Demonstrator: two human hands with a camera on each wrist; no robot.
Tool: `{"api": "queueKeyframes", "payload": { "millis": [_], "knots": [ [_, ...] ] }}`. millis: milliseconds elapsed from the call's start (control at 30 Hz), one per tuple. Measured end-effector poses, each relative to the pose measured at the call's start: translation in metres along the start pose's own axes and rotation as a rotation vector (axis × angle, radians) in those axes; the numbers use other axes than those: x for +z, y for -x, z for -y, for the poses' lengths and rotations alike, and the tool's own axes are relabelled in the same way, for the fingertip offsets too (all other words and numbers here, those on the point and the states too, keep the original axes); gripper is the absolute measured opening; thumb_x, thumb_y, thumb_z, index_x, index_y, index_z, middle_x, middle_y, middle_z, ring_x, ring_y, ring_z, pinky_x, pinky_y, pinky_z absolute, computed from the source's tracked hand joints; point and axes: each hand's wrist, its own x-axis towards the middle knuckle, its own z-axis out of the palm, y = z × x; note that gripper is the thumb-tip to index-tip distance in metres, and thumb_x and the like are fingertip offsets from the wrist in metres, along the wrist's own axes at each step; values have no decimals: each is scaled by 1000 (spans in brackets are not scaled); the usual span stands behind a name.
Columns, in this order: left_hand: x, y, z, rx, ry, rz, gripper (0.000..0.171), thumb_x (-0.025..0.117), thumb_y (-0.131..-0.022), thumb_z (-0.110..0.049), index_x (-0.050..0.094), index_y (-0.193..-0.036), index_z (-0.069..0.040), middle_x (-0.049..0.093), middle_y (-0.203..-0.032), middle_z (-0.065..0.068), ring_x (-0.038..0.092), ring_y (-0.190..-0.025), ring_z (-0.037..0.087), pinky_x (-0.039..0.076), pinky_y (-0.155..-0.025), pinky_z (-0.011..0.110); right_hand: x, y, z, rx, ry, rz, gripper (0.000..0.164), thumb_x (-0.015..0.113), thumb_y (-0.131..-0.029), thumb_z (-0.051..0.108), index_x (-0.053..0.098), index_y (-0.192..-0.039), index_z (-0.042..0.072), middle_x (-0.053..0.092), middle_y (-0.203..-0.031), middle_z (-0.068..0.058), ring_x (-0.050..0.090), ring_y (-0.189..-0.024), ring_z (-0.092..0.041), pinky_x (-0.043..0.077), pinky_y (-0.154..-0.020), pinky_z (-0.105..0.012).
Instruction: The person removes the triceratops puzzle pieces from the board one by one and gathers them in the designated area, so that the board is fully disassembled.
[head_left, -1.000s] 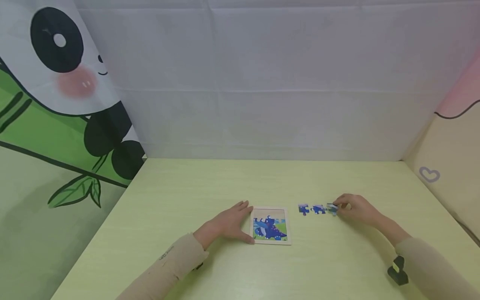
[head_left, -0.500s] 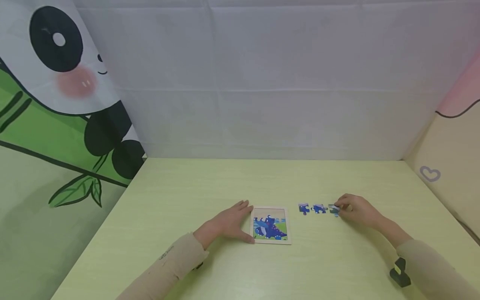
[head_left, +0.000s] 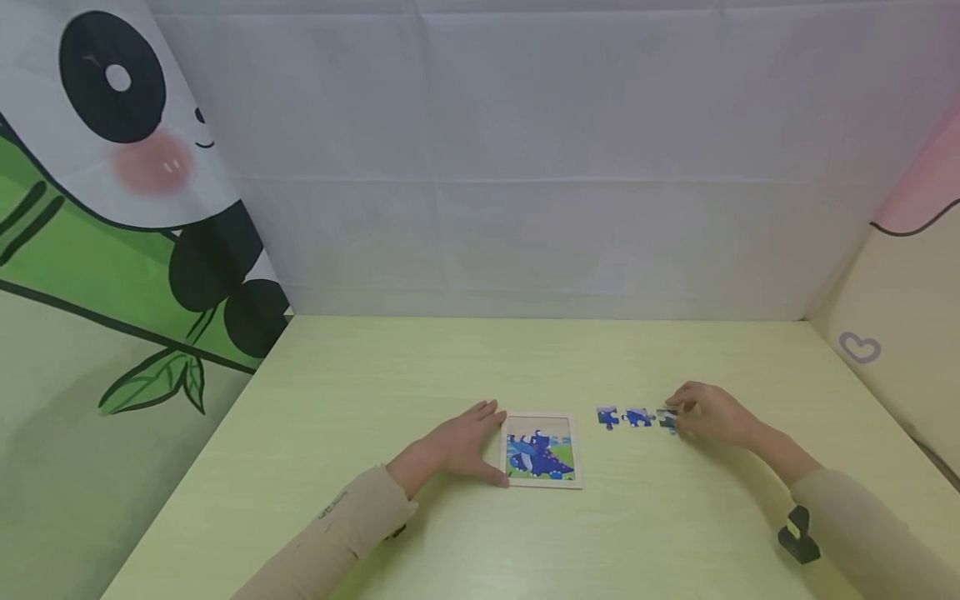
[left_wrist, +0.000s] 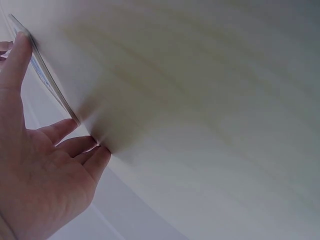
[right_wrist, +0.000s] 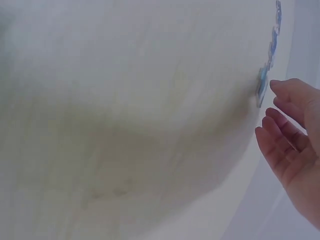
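In the head view, my left hand rests at the left side of a framed dinosaur puzzle, fingers spread. Its thumb touches the near corner and its index finger the far corner. The frame holds a blue dinosaur picture, with a bare strip of backing along the top. Right of it lie three loose jigsaw pieces in a row: a left piece, a middle piece and a right piece. My right hand hovers at the right piece. In the right wrist view, thumb and fingers are parted beside this piece.
The pale yellow table runs back to a white cloth wall. A panda print covers the left wall. A dark wrist-worn device hangs under the right sleeve.
The right piece has shifted slightly to the right and now lies level with the other two. My right hand has let go of it and risen a little. The left hand stays still.
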Motion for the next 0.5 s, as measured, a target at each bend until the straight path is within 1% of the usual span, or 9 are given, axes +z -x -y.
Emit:
{"api": "queueKeyframes", "payload": {
  "millis": [100, 267, 500],
  "knots": [
    [-1, 1, 0, -2, 5, 4, 101, 68, -66, -62, 28, -143, -10, 18, -150, 10, 13, -138, 26, 23, -109, 42, -3, -5, 5, 1, 18, 6, 26, 70, -74, 5, 65, -99, -5, 64, -92, -10, 57, -81, -23, 48, -62, -26],
    [-4, 3, -2, -3, 18, 14, 101, 68, -66, -62, 28, -143, -10, 17, -150, 10, 12, -138, 27, 22, -109, 42, -6, -16, 20, 0, 47, 41, 27, 71, -76, 10, 65, -100, -2, 64, -93, -8, 56, -82, -21, 48, -64, -28],
    [-8, 5, -2, -4, 33, 36, 101, 68, -66, -61, 28, -143, -10, 18, -150, 11, 12, -138, 27, 21, -110, 43, -1, -35, 48, -60, 35, 72, 28, 71, -77, 13, 65, -101, 0, 64, -95, -7, 56, -84, -21, 49, -67, -29]
  ]
}}
